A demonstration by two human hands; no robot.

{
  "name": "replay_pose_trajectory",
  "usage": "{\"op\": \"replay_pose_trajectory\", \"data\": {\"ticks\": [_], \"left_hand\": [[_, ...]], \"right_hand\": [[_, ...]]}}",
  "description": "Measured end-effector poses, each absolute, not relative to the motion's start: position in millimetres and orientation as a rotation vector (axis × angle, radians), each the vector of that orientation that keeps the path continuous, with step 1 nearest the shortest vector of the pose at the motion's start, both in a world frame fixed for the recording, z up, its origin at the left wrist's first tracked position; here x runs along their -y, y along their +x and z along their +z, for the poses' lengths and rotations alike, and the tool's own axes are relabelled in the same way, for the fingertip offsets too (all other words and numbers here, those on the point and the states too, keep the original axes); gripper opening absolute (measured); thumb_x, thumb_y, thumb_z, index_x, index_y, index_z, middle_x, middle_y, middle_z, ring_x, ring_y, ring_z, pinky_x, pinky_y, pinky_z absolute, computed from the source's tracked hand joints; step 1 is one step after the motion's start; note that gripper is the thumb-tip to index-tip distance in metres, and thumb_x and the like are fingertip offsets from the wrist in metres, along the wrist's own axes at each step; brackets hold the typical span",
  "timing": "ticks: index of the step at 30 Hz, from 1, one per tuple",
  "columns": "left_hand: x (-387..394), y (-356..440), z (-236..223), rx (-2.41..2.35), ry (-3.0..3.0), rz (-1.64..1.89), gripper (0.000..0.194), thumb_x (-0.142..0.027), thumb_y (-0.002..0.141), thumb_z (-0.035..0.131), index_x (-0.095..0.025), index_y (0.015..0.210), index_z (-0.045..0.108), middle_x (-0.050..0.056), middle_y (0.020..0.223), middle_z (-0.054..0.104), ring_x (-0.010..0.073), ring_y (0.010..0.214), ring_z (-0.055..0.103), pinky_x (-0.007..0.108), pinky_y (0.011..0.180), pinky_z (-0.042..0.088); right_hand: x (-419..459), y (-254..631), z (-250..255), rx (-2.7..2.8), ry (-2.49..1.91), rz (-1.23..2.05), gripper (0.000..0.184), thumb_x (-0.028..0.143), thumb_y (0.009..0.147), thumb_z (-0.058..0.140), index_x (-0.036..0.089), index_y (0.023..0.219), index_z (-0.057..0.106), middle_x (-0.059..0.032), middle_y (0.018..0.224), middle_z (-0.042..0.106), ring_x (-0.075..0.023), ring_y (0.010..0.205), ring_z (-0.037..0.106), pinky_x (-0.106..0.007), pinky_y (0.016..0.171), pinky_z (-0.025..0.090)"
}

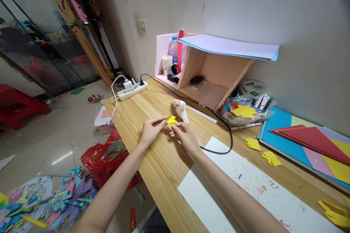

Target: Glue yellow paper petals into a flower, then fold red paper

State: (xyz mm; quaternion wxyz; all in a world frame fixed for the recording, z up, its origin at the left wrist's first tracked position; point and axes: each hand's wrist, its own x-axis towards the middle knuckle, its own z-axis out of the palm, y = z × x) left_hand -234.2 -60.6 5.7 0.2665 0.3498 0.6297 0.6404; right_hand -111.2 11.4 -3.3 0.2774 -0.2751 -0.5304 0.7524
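The folded yellow paper piece (171,121) is sitting raised above the counter (155,153), between the two hands. The left hand (149,131) is clamping its left side between thumb and fingers. The right hand (186,136) is pinching its near right edge with the fingertips. The step in hand appears to be holding and shaping the folds. The next move is likely calling for light, even fingertip pressure, with the creases staying aligned.

Just beyond the right hand, the white glue gun (182,105) is standing on the counter; its nozzle state is not readable, so any reach there is calling for care. The black cable (232,140) is curving around to the right. Farther right, two folded yellow pieces (253,144) are lying near the marker basket (232,119). The white paper sheet (262,185) is lying under the right forearm.
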Motion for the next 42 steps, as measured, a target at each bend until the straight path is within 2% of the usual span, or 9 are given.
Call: {"op": "replay_pose_trajectory", "data": {"ticks": [8, 14, 21, 34, 42], "left_hand": [[62, -237, 4, -1.7, 0.959, 1.715, 0.026, -0.035, 0.071, 0.061, -0.013, 0.08, 0.07, 0.007, 0.077, 0.07, 0.0162, 0.069, 0.064, 0.027, 0.07, 0.05], [60, -236, 4, -1.772, 0.965, 1.711, 0.023, -0.036, 0.065, 0.068, -0.013, 0.065, 0.065, 0.002, 0.063, 0.064, 0.0124, 0.06, 0.058, 0.022, 0.062, 0.047], [62, -234, 8, -1.722, 0.985, 1.604, 0.027, -0.039, 0.065, 0.067, -0.013, 0.072, 0.068, 0.004, 0.07, 0.068, 0.0148, 0.065, 0.06, 0.024, 0.063, 0.047], [61, -232, 7, -1.719, 0.996, 1.565, 0.025, -0.039, 0.066, 0.067, -0.014, 0.068, 0.068, 0.003, 0.066, 0.067, 0.0137, 0.06, 0.059, 0.024, 0.06, 0.046], [61, -234, 7, -1.711, 0.962, 1.556, 0.024, -0.037, 0.061, 0.07, -0.014, 0.067, 0.065, 0.002, 0.065, 0.065, 0.0125, 0.06, 0.058, 0.023, 0.06, 0.045]], "right_hand": [[-16, -104, -8, 1.519, -0.666, 1.948, 0.024, 0.038, 0.07, 0.064, 0.015, 0.074, 0.056, 0.0006, 0.067, 0.061, -0.0089, 0.056, 0.056, -0.024, 0.057, 0.048], [-15, -99, -12, 1.688, -0.597, 1.899, 0.023, 0.038, 0.074, 0.06, 0.016, 0.075, 0.057, -0.0017, 0.073, 0.062, -0.0115, 0.06, 0.058, -0.026, 0.06, 0.048], [-13, -98, -17, 1.753, -0.595, 1.864, 0.023, 0.04, 0.076, 0.057, 0.016, 0.078, 0.057, -0.0026, 0.075, 0.064, -0.0128, 0.062, 0.059, -0.028, 0.062, 0.047], [-11, -97, -12, 1.742, -0.585, 1.873, 0.022, 0.039, 0.076, 0.057, 0.016, 0.076, 0.056, -0.0009, 0.07, 0.062, -0.0121, 0.059, 0.058, -0.028, 0.06, 0.046], [-13, -97, -11, 1.733, -0.608, 1.797, 0.023, 0.04, 0.078, 0.054, 0.017, 0.078, 0.055, -0.0003, 0.071, 0.06, -0.0112, 0.058, 0.056, -0.026, 0.059, 0.046]]}}
